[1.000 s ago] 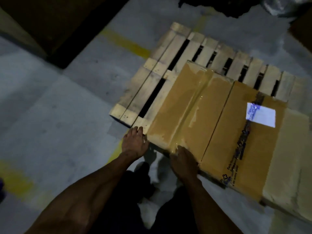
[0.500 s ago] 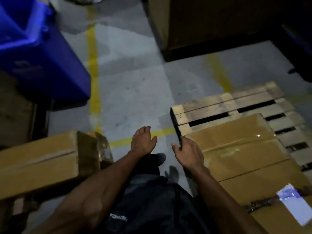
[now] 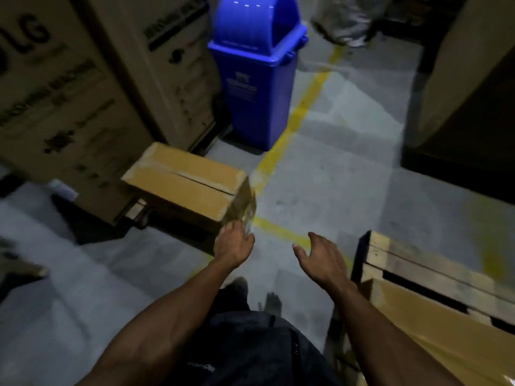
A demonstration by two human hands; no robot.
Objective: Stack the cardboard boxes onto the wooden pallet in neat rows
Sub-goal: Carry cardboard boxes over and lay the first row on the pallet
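Observation:
A taped brown cardboard box [image 3: 184, 188] sits on the floor left of centre, its near right corner toward me. My left hand [image 3: 232, 245] reaches out to that corner with fingers extended, touching or almost touching it. My right hand [image 3: 320, 257] hovers open in the air, palm turned inward, holding nothing. The wooden pallet [image 3: 423, 266] shows at the lower right, with a flat cardboard box [image 3: 434, 338] lying on it.
A blue swing-lid bin [image 3: 256, 73] stands behind the box. Tall printed cartons [image 3: 69, 87] fill the left side. Yellow floor lines [image 3: 295, 121] cross the grey concrete. A dark large carton [image 3: 468, 87] rises at the right. My feet [image 3: 273, 302] are below.
The view has swung left away from the pallet. Both hands have left the box on the pallet and reached forward, the left one arriving at the corner of the floor box.

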